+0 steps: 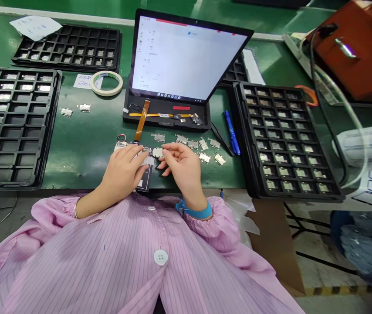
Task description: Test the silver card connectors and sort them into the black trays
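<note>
My left hand lies over a small circuit board at the front of the green mat, its fingers covering most of the board. An orange flex ribbon cable runs from this board towards a black test fixture. My right hand is just to the right, its fingertips against a metal-shielded module. Several similar modules lie loose beyond those fingers. Whether the right hand grips the module is hidden.
Black trays of modules stand at the left, back left and right. A laptop screen rises behind the fixture. A roll of tape and a blue pen lie on the mat. A brown box sits at the upper right.
</note>
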The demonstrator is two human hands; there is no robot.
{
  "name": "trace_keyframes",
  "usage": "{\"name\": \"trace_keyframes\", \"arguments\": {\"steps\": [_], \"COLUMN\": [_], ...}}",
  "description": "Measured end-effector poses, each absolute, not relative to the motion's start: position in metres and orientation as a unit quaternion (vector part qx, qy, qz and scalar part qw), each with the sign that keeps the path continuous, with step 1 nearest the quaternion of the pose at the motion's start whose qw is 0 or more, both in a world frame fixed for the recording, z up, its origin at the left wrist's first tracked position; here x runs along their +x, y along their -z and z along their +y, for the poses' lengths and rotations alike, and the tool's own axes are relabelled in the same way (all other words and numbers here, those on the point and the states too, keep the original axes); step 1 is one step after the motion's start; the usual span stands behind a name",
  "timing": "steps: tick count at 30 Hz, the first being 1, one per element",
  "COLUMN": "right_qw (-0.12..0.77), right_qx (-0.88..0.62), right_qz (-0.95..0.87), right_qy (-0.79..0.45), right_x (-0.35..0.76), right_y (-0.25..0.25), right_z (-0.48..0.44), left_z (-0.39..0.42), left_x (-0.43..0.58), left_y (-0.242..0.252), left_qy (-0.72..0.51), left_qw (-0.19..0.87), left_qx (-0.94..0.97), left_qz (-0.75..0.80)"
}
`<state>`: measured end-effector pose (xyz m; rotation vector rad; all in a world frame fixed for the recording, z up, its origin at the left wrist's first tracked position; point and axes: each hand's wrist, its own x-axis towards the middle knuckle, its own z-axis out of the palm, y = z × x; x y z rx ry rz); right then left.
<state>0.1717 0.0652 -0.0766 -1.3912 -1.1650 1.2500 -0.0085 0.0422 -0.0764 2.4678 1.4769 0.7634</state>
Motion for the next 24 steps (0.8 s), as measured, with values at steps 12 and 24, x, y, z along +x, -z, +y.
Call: {"name": "trace_keyframes", "arguments": {"steps": [12, 24], "right_qw": [0.458, 0.462], "right_qx": [-0.554, -0.543], "right_qz": [-0.471, -0.48], "right_qy": [-0.511, -0.511], "right_x": [0.1716, 0.1724], "right_y": [0.0774, 0.08], "right_z": [0.0657, 0.0654], "left_z": [0.0417, 0.0433], "left_x": [-0.009, -0.0081], "left_y": [0.0763, 0.076], "left_qy": [-0.251, -0.219], "left_qw": [0.072, 0.0], "left_qx": [0.831, 0.857], "left_qz": [0.491, 0.467]}}
